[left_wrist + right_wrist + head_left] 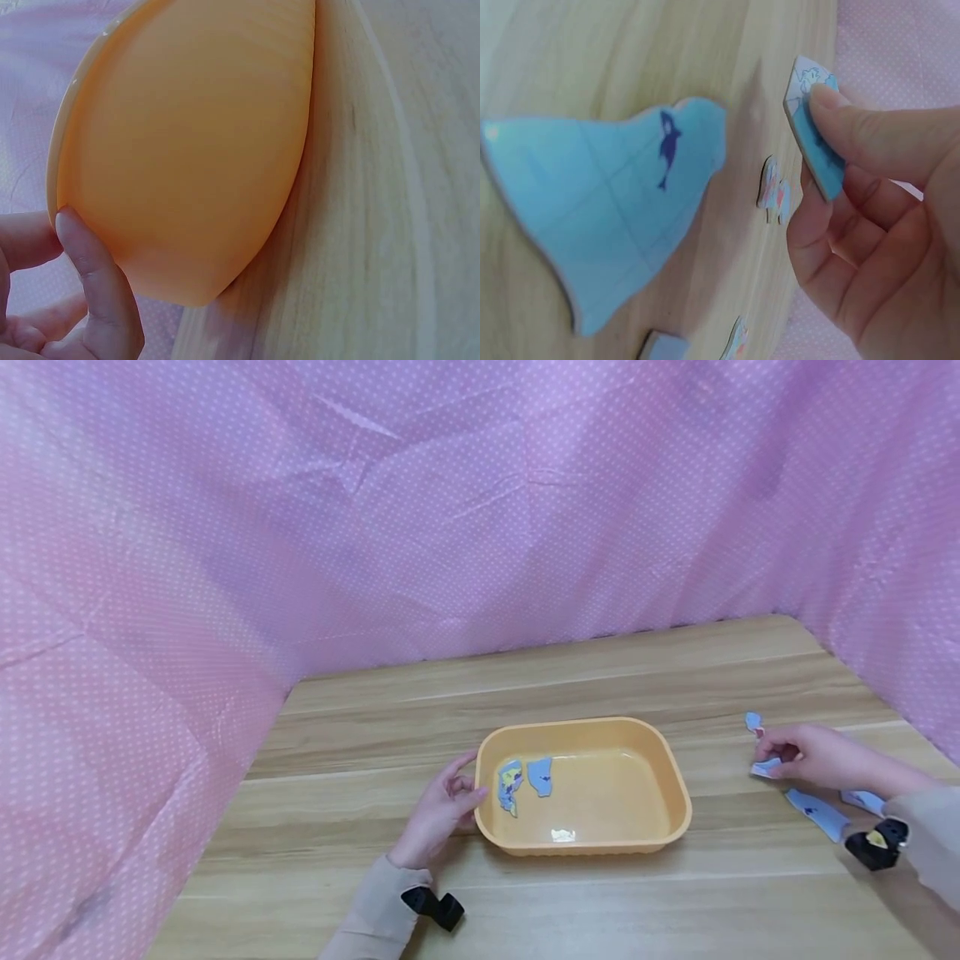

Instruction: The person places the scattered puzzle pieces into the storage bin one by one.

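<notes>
An orange-yellow plastic tray (607, 818) sits on the table, its left rim pinched by my left hand (438, 814); the left wrist view has the thumb against the tray wall (187, 135). Inside, at the left end, lie a blue puzzle piece with yellow and purple (510, 777) and a plainer blue puzzle piece (538, 775). To the tray's right, my right hand (813, 756) pinches a flat puzzle piece (814, 146), blue and white, between thumb and fingers. Near that hand rests a large blue puzzle piece (604, 180) with a dark orca printed on it.
More puzzle pieces lie at the right of the wooden table (360, 727): a blue one (862, 800) by the right sleeve and a small one (753, 720) beyond the hand. Small reddish pieces (772, 187) show in the right wrist view. Pink dotted cloth (450, 527) hangs around the table.
</notes>
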The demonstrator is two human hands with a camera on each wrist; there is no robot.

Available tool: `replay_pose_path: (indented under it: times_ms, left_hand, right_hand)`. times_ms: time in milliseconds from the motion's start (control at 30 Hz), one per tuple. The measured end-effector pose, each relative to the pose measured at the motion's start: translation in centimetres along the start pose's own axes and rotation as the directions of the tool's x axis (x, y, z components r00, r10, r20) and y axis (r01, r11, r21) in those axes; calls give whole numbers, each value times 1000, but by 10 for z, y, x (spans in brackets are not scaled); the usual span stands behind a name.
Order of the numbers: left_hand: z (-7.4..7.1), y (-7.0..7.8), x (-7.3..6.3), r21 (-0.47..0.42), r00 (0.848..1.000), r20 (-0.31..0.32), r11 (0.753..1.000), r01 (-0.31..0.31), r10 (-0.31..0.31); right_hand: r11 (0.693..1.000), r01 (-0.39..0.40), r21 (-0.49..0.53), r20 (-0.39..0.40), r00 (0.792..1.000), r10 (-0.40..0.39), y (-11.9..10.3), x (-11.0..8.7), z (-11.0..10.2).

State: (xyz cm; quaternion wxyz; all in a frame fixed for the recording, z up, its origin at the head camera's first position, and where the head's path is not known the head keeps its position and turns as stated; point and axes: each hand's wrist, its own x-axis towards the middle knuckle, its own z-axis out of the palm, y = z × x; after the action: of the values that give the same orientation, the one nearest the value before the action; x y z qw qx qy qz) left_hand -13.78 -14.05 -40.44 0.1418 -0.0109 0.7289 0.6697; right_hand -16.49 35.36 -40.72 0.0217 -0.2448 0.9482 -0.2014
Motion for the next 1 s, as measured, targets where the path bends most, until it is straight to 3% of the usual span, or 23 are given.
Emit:
replay_pose_path:
  times_ms: [200,433,867,1000]
  left_hand:
    - [0,1,-1,20,1000,-13,1000,-5,5]
    - [1,2,0,-5,1000,-2,1000,-2,2]
    - [0,-1,-1,0,1000,-1,1000,10,-10]
    - [0,0,-1,13,1000,0,1000,4,-4]
  right_hand:
    - [1000,-13,-4,-42,999,13,-8,3,0]
    - [987,-160,9,11,987,160,-21,9,-2]
    - [990,-101,99,-39,994,105,-38,16,0]
    - [980,-94,175,-8,995,97,-44,19,-5]
